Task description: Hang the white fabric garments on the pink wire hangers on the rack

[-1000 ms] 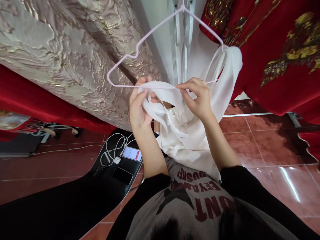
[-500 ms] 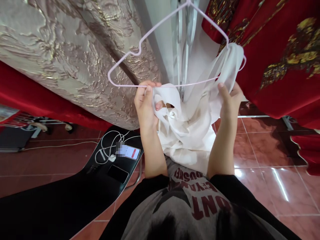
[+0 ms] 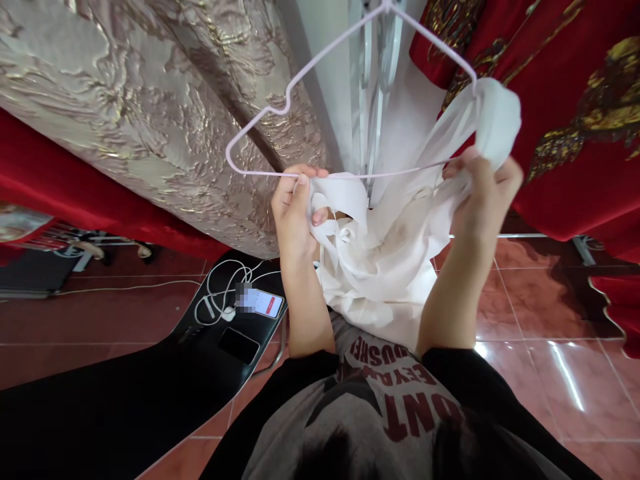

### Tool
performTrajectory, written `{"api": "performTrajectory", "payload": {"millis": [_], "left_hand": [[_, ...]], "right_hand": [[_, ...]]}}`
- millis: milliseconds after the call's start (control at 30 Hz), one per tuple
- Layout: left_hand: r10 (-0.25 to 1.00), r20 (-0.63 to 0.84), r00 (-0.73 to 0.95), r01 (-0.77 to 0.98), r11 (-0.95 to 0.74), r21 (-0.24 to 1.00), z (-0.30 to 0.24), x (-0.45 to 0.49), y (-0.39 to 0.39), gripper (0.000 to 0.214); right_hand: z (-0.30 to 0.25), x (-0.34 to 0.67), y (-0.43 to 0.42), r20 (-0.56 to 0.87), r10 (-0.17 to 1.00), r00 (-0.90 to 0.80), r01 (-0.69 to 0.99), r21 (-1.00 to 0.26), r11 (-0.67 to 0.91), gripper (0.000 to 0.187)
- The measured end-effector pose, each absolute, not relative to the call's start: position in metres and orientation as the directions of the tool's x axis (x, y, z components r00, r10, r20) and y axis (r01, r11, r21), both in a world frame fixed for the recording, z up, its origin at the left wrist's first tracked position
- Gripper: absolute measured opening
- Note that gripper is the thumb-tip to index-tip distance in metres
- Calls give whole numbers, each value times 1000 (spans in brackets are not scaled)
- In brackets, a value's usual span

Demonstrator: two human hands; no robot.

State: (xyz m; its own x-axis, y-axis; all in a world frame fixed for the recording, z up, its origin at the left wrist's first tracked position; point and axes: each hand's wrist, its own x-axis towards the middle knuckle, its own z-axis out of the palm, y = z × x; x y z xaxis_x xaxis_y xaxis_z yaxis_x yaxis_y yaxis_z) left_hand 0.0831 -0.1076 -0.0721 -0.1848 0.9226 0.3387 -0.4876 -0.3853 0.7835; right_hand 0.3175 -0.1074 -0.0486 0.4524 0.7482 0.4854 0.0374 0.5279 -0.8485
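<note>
A pale pink clothes hanger [image 3: 330, 50] hangs in front of me, its top at the upper edge of the view. Sheer white garment [image 3: 395, 247] cloth is draped over the hanger's right shoulder and falls bunched between my forearms. My left hand [image 3: 299, 212] pinches an edge of the garment against the hanger's bottom bar, thumb on top. At the right end, my right hand [image 3: 483, 190] grips the garment's fabric just below the draped part; its fingers are slightly blurred. The hanger's left shoulder is bare. Part of its right end is hidden under the cloth.
To the left hangs a textured beige-gold fabric [image 3: 150, 113]; to the right, a red garment with gold trim [image 3: 575, 133]. A black chair [image 3: 125, 393] holds a lit phone [image 3: 263, 302], a dark phone [image 3: 239, 345] and a white cable [image 3: 215, 280]. Red tiles [image 3: 540, 393] cover the floor.
My right hand has moved right and slightly up, drawing the garment farther over the hanger's right shoulder. The hanger has shifted a little right. My left hand keeps its pinch.
</note>
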Motion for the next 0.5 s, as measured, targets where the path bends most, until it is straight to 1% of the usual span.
{"api": "performTrajectory", "payload": {"millis": [67, 133, 167, 233, 300, 333, 400, 500], "left_hand": [[923, 330, -199, -477, -385, 790, -74, 82, -106, 37], [928, 320, -191, -473, -372, 798, -76, 81, -105, 37], [933, 314, -175, -475, -359, 803, -77, 81, -104, 36], [940, 310, -141, -479, -339, 809, -79, 80, -104, 35], [941, 311, -133, -471, -336, 816, -80, 79, -104, 35], [940, 311, -138, -463, -339, 819, -80, 78, -103, 36], [938, 310, -153, -449, -346, 824, -81, 77, -103, 37], [940, 298, -163, -438, -340, 832, -82, 76, -102, 37]], "right_hand": [[-28, 325, -100, 543, 759, 359, -5, -813, 583, 16], [-11, 339, -86, 543, 776, 320, -51, -808, 586, 12], [-5, 348, -77, 514, 786, 344, -103, -811, 576, 12], [-1, 368, -61, 416, 808, 418, -257, -799, 544, 19], [-7, 388, -51, 367, 804, 468, -362, -750, 554, 25], [-13, 396, -50, 376, 789, 485, -375, -726, 576, 27], [-32, 404, -54, 431, 733, 526, -331, -691, 643, 29], [-64, 391, -71, 542, 561, 626, -155, -619, 770, 31]]}}
